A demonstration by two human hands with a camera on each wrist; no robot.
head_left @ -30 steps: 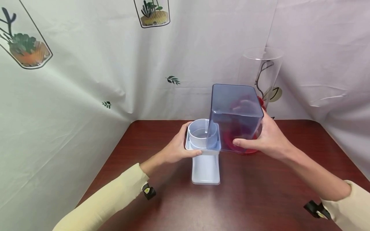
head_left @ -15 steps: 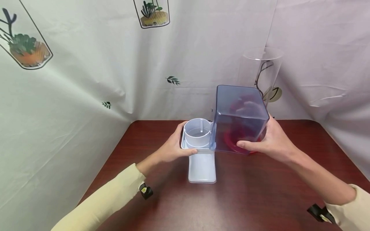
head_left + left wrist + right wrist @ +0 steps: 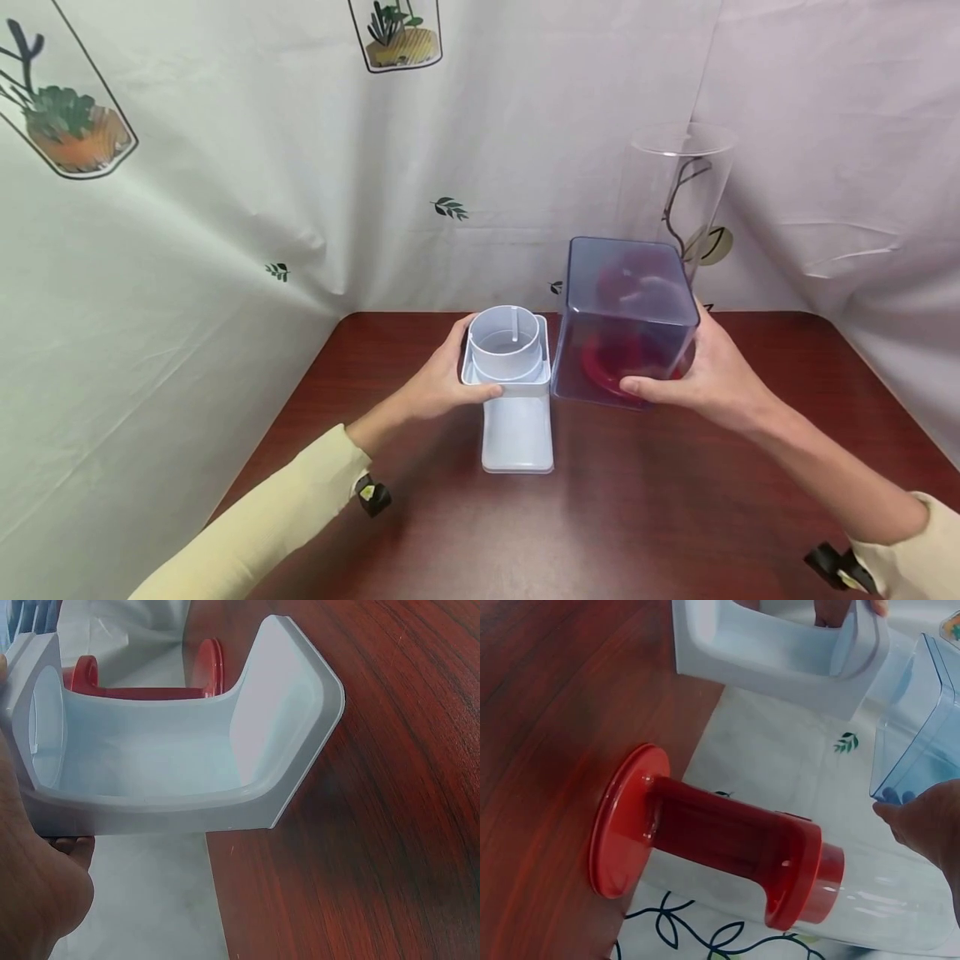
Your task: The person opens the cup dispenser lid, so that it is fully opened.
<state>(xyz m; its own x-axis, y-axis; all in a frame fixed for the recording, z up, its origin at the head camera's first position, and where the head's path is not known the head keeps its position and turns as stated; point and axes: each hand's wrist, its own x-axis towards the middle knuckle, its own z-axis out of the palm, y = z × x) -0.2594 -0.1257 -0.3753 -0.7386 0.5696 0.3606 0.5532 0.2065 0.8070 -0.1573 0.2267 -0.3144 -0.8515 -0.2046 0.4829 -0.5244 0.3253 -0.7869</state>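
A white plastic stand (image 3: 517, 433), with a round collar (image 3: 506, 358) on its square top, is upright on the table. My left hand (image 3: 431, 383) grips that top from the left, thumb along the front edge. In the left wrist view the stand's hollow front and wide foot (image 3: 277, 712) show. To its right, my right hand (image 3: 712, 371) holds a clear blue square container (image 3: 626, 279) with its closed end up. The thumb lies on the container's front face; the other fingers are mostly hidden behind it. The container is raised, apart from the collar.
Behind the container stands a red stand (image 3: 727, 832) with a round base, carrying a tall clear cylinder (image 3: 678, 192). The dark red wooden table (image 3: 637, 517) ends at a patterned white cloth (image 3: 480, 167) at the back and sides.
The blue container no longer overlaps the collar; it has shifted right and slightly down. The white stand has moved left with my left hand.
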